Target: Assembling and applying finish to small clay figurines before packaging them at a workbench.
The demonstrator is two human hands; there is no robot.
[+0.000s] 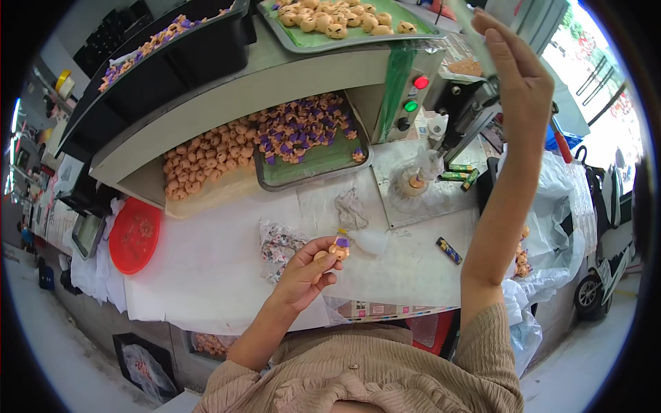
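Note:
Between the thumb and fingers of my left hand are small peach-coloured plastic doll parts, one a figure body with purple on it. Raised at the upper right, my right hand is curled around the pale lever handle of a bench press. Under the press's plastic-wrapped head, a peach piece sits in a round holder on the metal base plate. White paper and a crumpled floral cloth lie by my left hand.
A tray of purple-and-peach parts and a pile of round heads fill the shelf. Above are a black bin and a tray of heads. A red plastic basin stands left; batteries and a plastic-lined container are right.

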